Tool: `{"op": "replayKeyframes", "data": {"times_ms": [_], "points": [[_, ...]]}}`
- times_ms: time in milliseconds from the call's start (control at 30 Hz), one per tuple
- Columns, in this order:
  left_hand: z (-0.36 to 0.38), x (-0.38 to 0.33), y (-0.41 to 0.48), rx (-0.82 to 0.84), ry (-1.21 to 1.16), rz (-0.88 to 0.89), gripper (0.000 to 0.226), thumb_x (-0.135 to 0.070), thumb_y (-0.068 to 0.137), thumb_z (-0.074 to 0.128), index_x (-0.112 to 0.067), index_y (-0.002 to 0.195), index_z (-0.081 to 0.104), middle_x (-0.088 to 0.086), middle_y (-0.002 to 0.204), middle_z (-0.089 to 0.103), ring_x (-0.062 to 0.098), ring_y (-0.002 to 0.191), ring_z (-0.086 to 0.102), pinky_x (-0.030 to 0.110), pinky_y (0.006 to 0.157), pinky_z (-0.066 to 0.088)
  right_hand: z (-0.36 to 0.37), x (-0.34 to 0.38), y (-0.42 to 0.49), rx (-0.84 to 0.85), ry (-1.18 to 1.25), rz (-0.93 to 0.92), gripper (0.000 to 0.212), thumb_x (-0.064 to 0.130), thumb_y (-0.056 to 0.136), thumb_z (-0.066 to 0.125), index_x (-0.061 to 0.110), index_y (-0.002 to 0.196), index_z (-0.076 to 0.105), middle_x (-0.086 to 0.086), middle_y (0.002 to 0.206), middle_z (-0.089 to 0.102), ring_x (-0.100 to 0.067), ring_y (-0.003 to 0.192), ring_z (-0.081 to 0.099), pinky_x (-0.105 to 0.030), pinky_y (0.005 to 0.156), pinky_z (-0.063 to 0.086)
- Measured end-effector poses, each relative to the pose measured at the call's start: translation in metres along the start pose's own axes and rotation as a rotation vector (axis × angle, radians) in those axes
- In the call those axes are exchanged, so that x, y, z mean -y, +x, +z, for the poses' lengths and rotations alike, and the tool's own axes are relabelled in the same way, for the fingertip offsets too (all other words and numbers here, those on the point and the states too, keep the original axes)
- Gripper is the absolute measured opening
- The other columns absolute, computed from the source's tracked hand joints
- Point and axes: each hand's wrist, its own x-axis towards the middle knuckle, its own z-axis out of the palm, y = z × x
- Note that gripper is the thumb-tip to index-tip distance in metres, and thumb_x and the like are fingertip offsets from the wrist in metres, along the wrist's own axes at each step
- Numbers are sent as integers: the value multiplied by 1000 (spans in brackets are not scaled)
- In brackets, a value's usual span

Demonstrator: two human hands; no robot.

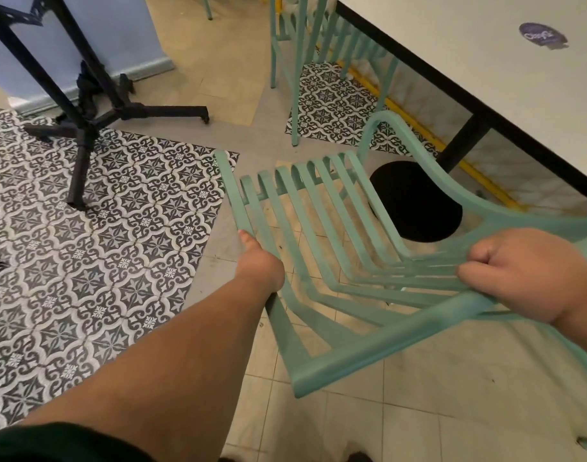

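Note:
A teal slatted chair (322, 228) is tilted in front of me over the tiled floor, its slats running from upper left to lower right. My left hand (258, 265) grips the chair's left edge rail, thumb along the rail. My right hand (525, 275) grips the slats and frame at the chair's right side, fingers curled round them. The chair's legs are mostly hidden beneath it.
A white table (485, 55) with a black edge and a round sticker stands at upper right on a black post with a round base (418, 205). Another teal chair (298, 61) stands behind. A black folded table stand (85, 105) is at upper left on patterned tiles.

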Motion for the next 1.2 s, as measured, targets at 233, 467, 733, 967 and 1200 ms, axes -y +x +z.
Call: {"op": "replayKeyframes", "data": {"times_ms": [233,467,733,967,1200], "points": [[-7,-16,25,135,134,-105,74,-43,105,31,-32,159,-17,8,130,41,36,129,48,44,103,37,-2,5,8,2,-28,-22,58,61,72,26,11,61,54,-7,63,55,-21,62,55,-44,54,44],[-15,-27,25,85,253,-5,88,-7,100,44,-23,159,-18,17,147,42,36,130,49,41,105,40,-2,10,15,-22,-38,7,60,60,66,20,12,60,54,-6,63,55,-20,61,55,-37,50,37],[-30,-38,40,105,167,68,91,-1,95,42,-26,159,-18,19,158,32,41,133,45,51,110,43,-7,27,23,-82,15,129,55,57,68,25,11,56,52,-6,56,53,-24,57,56,-36,47,39],[-37,-49,58,107,275,113,96,4,94,43,-27,157,-23,30,141,50,42,115,59,52,102,50,-8,34,32,-92,47,143,48,55,69,22,17,49,43,-3,53,47,-25,55,55,-31,45,29],[-43,-57,75,93,361,146,100,5,95,46,-29,156,-25,30,147,45,42,118,58,45,95,51,-9,42,43,-131,53,165,45,52,69,25,14,51,44,-2,52,43,-23,53,48,-30,46,27]]}}
